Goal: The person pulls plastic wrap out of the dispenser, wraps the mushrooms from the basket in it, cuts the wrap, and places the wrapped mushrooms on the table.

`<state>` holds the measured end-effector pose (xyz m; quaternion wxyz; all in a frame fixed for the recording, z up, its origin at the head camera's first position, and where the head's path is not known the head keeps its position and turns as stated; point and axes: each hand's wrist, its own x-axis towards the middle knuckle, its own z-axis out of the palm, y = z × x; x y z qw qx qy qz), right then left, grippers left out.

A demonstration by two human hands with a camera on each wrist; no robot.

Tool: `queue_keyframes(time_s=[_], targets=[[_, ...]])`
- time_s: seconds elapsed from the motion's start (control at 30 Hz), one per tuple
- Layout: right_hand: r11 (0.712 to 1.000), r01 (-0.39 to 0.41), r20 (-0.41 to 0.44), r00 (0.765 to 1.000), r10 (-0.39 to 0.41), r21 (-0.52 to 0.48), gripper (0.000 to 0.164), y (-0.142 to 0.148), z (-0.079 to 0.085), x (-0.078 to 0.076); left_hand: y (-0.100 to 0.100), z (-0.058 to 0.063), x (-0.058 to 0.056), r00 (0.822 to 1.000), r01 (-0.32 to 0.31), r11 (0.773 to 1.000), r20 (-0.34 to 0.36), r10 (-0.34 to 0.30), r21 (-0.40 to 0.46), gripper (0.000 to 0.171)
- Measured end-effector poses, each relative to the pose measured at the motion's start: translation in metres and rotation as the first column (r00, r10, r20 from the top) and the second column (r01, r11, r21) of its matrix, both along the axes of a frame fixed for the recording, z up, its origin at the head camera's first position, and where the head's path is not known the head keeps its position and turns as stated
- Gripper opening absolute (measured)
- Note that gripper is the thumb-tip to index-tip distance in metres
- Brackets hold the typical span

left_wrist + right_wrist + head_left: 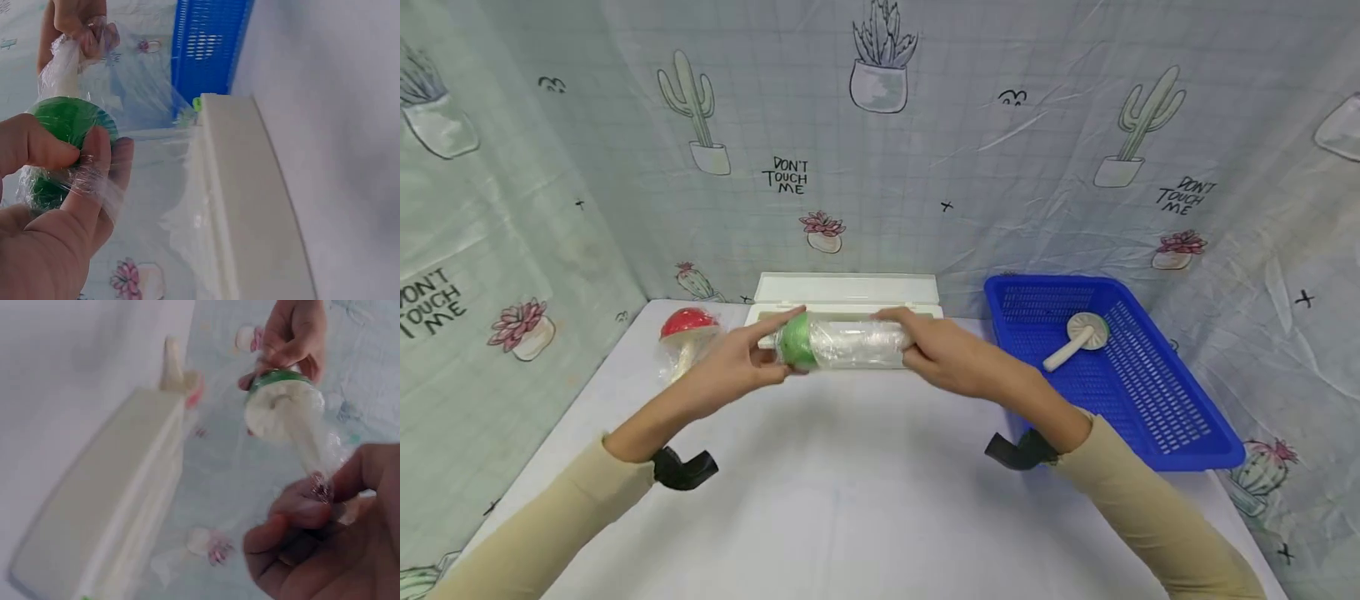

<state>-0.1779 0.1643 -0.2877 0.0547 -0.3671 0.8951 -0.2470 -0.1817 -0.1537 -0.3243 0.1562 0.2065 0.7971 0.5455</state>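
A toy mushroom with a green cap [69, 119] and a pale stem [300, 431] is held up in front of the box, wrapped in clear cling film [859, 343]. My left hand [730, 367] grips the cap, thumb on one side and fingers round the other. At the stem end, my right hand [951, 354] pinches the gathered film between thumb and fingers. Behind them is a long white cling film dispenser [847, 288] with its lid raised. In the left wrist view, loose clear film spreads between the mushroom and the dispenser.
A red-capped mushroom [688, 321] in clear film lies on the white table [850, 500] at the left. On the right, a blue basket [1195, 461] contains another mushroom [1067, 348], stem toward me. Patterned cloth [880, 192] hangs behind and at both sides.
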Motion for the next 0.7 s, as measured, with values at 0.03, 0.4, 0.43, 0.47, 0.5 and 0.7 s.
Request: queue_keyframes(time_s=[0.03,0.4,0.43,0.47,0.5,0.7], targets=[[1.000,-0.025,0.049,0.999,0.024,0.009,0.057,0.001,-0.008,0.006,0.000,-0.009,0.006,1.000,0.006,1.000,-0.008,-0.006,-0.012,0.081],[1.000,0.016,0.321,0.947,-0.021,0.019,0.073,0.014,-0.098,0.035,0.014,-0.102,0.028,0.987,-0.021,0.995,-0.161,0.004,-0.101,0.074],[0.999,0.045,0.309,0.950,-0.047,0.015,0.073,0.015,-0.105,0.037,0.015,-0.109,0.027,0.986,-0.028,0.995,-0.164,0.013,-0.092,0.072],[0.997,0.071,0.291,0.954,-0.070,0.009,0.072,0.016,-0.111,0.038,0.017,-0.114,0.026,0.986,-0.036,0.996,-0.163,0.023,-0.080,0.069],[0.996,0.093,0.273,0.958,-0.091,0.003,0.070,0.016,-0.116,0.039,0.019,-0.118,0.025,0.986,-0.052,0.996,-0.163,0.038,-0.079,0.067],[0.991,0.135,0.226,0.965,-0.131,-0.003,0.055,0.017,-0.133,0.040,0.021,-0.127,0.021,0.979,-0.206,0.972,-0.015,0.205,-0.114,0.056]])
